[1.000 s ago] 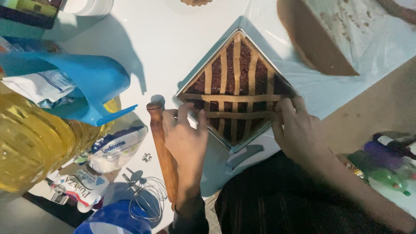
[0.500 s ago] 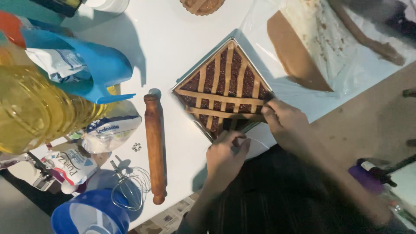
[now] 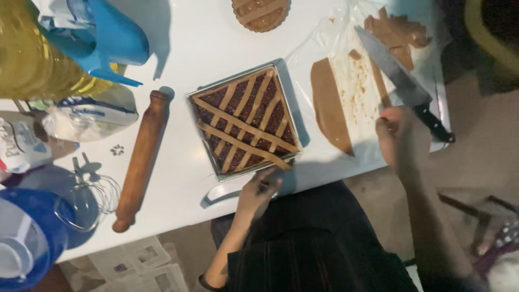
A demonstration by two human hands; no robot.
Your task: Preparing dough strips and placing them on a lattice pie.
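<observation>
A square metal tin (image 3: 203,100) holds a dark jam tart crossed by pale dough strips (image 3: 246,121). My left hand (image 3: 258,192) rests at the tin's near corner, with its fingertips on the end of a strip. My right hand (image 3: 394,135) is off to the right at the near edge of a plastic sheet (image 3: 357,81). Its fingers are curled beside the black handle of a large knife (image 3: 403,81) and close to a thin dough strip (image 3: 381,89). Whether it grips anything is unclear. A rolled brown dough sheet (image 3: 328,105) lies on the plastic.
A wooden rolling pin (image 3: 139,159) lies left of the tin. Further left are an oil bottle (image 3: 32,59), a blue jug (image 3: 116,38), a flour bag (image 3: 86,116), a wire whisk (image 3: 92,194) and a blue bowl (image 3: 27,232). A round tart (image 3: 260,11) sits at the far edge.
My right hand has left the tin and moved right to the plastic sheet beside the knife. My left hand has stayed at the tin's near corner. The view has shifted.
</observation>
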